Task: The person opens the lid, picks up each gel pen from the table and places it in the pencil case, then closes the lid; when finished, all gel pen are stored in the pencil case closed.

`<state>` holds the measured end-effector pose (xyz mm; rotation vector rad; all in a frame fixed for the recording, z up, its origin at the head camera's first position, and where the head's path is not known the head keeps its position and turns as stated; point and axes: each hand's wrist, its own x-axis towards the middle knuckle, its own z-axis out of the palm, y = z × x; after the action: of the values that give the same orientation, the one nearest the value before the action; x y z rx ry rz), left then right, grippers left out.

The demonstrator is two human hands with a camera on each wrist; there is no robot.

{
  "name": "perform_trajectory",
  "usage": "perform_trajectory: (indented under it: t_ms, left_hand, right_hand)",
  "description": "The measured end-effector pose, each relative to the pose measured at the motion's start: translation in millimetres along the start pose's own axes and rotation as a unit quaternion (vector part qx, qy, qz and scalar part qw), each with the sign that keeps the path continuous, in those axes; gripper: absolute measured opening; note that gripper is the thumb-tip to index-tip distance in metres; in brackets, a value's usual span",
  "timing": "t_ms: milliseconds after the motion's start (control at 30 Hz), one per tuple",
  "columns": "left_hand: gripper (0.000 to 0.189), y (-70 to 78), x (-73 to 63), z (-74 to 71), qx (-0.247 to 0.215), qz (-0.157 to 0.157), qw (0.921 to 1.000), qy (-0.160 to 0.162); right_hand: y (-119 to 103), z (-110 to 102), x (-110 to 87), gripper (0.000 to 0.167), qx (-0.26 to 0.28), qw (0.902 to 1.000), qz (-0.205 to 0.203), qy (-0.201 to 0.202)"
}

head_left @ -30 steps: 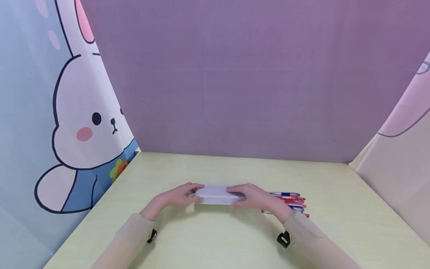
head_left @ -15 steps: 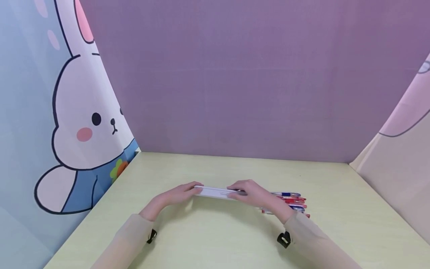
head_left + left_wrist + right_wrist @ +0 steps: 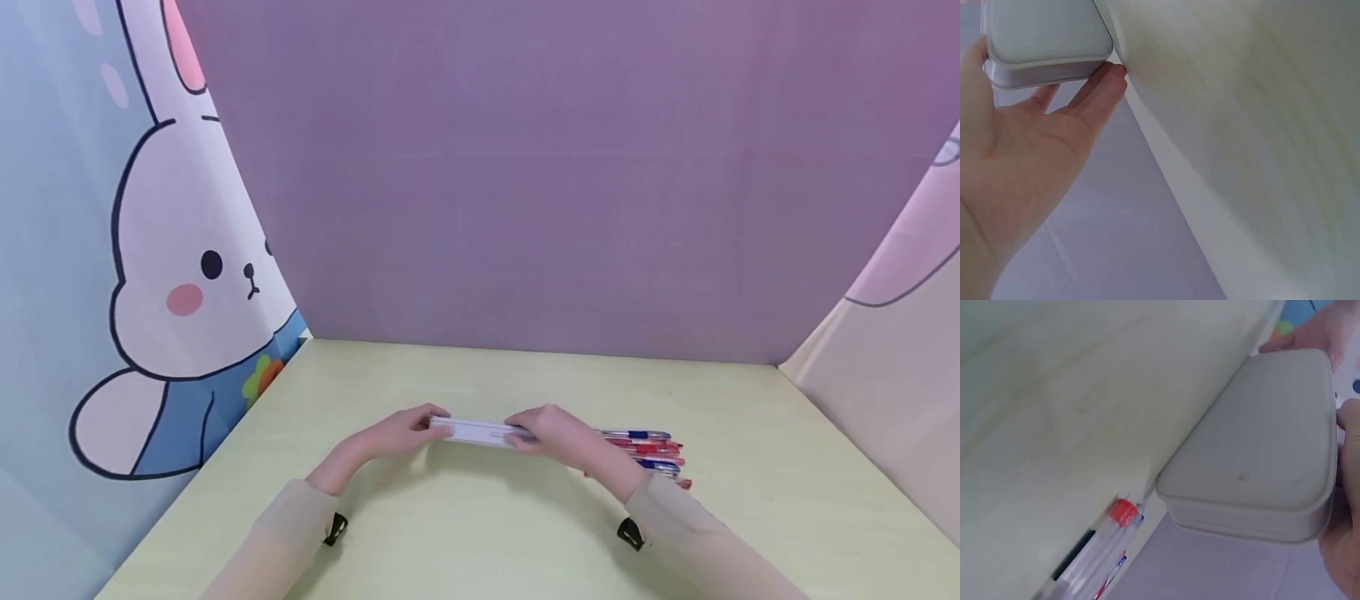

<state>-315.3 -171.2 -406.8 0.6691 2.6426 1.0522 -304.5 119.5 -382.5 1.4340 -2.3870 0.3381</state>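
Observation:
A long white pencil case [image 3: 476, 432] with rounded corners is held by both hands over the middle of the table. My left hand [image 3: 397, 432] grips its left end between thumb and fingers; in the left wrist view the fingers [image 3: 1094, 97] lie along one side of the case. At the opposite end, my right hand [image 3: 558, 435] holds it the same way. The case is tilted, and a narrow long face shows in the head view. Its broad smooth face with small dark marks fills much of the right wrist view. No contents are visible.
Several red and blue pens [image 3: 647, 448] lie side by side on the pale table [image 3: 480, 533], just right of the right hand and partly behind its wrist. A purple panel [image 3: 525, 183] stands at the back, with a rabbit-print curtain [image 3: 202, 317] on the left.
A second ago the broad top of the pencil case faced the head camera; it has since been tipped to show a narrow face. Both hands have kept their grip and shifted slightly left.

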Motion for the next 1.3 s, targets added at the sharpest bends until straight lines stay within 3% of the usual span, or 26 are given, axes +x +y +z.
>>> perform_trajectory:
  t_ms: [133, 233, 367, 500, 633, 833, 967, 1133, 1300]
  left_hand:
    - [0.049, -1.5, 2.5, -0.7, -0.001, 0.014, 0.9999, 0.007]
    - [0.047, -2.2, 3.8, -0.8, -0.002, 0.021, 0.9997, 0.009]
    - [0.049, -2.4, 1.0, -1.0, 0.003, 0.017, 0.9996, 0.02]
    - [0.067, -1.8, -1.3, -0.4, -0.02, -0.006, 0.9995, 0.024]
    - [0.084, -1.5, -0.1, 1.0, -0.07, -0.008, 0.9974, 0.013]
    - [0.079, -1.4, 1.1, 2.6, -0.11, 0.004, 0.9939, 0.007]
    - [0.074, -2.1, 1.1, 2.0, -0.107, 0.026, 0.9939, 0.01]
    - [0.064, -4.0, 3.0, 1.5, -0.103, 0.037, 0.994, -0.012]
    - [0.061, -3.1, 4.3, 1.7, -0.037, 0.039, 0.9982, -0.028]
  right_hand:
    - [1, 6, 1.6, 0.02, -0.074, 0.9945, -0.054, 0.051]
    - [1, 7, 3.0, 0.02, -0.087, 0.9923, -0.058, 0.067]
    - [1, 7, 2.4, 0.023, -0.058, 0.9971, -0.026, 0.041]
    - [3, 6, 0.1, 0.027, -0.027, 0.9993, 0.02, 0.019]
    - [10, 4, 0.3, 0.024, 0.0, 0.998, 0.051, 0.038]
    - [22, 1, 3.7, 0.019, 0.051, 0.9949, 0.045, 0.074]
    - [29, -2, 6.9, 0.018, 0.061, 0.995, 0.038, 0.069]
    - [37, -7, 10.6, 0.009, 0.083, 0.9913, 0.081, 0.062]
    - [45, -11, 11.5, 0.01, 0.066, 0.9889, 0.084, 0.103]
